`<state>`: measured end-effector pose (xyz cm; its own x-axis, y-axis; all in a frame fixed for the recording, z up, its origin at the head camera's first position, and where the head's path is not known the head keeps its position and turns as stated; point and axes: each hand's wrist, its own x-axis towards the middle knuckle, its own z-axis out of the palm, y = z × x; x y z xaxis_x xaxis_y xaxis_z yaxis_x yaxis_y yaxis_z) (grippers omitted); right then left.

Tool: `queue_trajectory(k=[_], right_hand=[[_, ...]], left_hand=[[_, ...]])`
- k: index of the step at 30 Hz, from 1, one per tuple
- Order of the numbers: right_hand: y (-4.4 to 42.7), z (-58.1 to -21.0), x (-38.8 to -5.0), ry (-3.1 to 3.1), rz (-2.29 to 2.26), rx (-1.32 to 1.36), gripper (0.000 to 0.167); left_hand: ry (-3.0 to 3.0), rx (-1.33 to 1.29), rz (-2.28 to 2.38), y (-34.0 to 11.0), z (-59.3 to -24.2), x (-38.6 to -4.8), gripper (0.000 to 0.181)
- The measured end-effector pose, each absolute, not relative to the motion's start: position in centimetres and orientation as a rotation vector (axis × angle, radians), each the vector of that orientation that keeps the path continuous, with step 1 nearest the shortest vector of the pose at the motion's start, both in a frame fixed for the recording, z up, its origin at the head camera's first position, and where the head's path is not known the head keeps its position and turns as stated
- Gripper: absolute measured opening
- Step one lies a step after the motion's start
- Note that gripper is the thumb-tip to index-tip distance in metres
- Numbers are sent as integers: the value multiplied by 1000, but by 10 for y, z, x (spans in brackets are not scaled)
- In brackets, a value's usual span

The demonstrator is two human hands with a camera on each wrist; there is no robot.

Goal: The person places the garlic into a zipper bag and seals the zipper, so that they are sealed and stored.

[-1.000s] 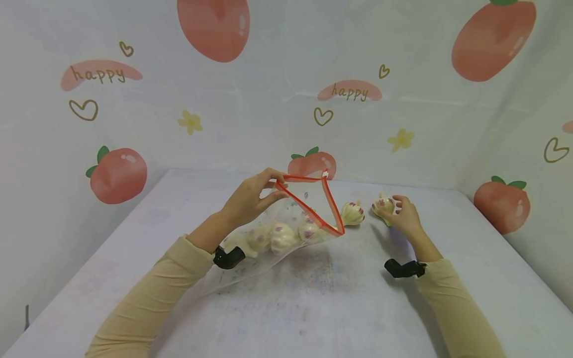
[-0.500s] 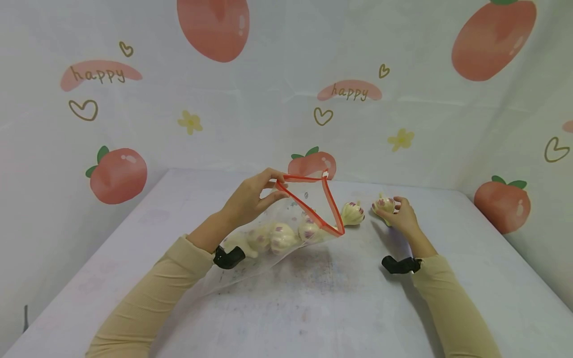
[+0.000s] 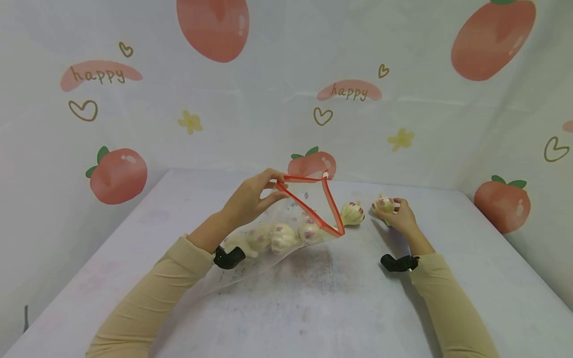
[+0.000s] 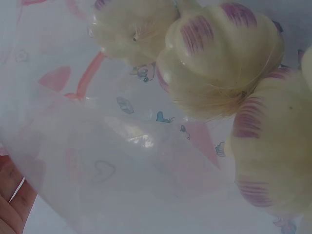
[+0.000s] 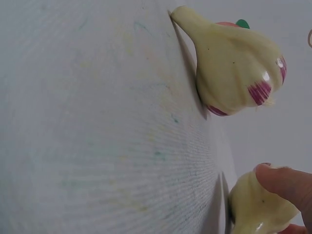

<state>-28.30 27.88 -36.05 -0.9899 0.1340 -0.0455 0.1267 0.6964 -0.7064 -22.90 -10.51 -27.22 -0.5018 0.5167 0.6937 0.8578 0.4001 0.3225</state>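
My left hand [image 3: 250, 196] pinches the red-edged rim of a clear zip bag [image 3: 332, 205] and holds its mouth open toward the right. Several garlic bulbs [image 3: 282, 237] lie in a row inside the bag; in the left wrist view, garlic bulbs [image 4: 219, 58] show through the film. To the right, my right hand [image 3: 404, 219] grips a garlic bulb [image 3: 382, 204] between thumb and fingers, and the right wrist view shows the thumb on this bulb [image 5: 258, 202]. Another garlic bulb [image 3: 352, 214] lies between the bag's mouth and that hand, touched by neither hand.
A pale, speckled cloth covers the table [image 3: 340, 308]. Behind it hangs a white backdrop [image 3: 259, 124] printed with fruit, hearts and flowers. Black wrist cameras [image 3: 229, 257] sit at both cuffs.
My right forearm has swung slightly left, and the right hand's fingers have settled closer around the garlic bulb. The left hand and the bag have kept their place.
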Motion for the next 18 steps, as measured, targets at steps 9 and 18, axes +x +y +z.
queue_trajectory(k=[9, 18], right_hand=[[278, -362, -283, -2896, 1197, -205, 81], [279, -363, -284, -2921, 1205, -232, 84]], left_hand=[[-2174, -1168, -925, -105, -272, -229, 29], [-2172, -1166, -922, -104, -272, -230, 30]])
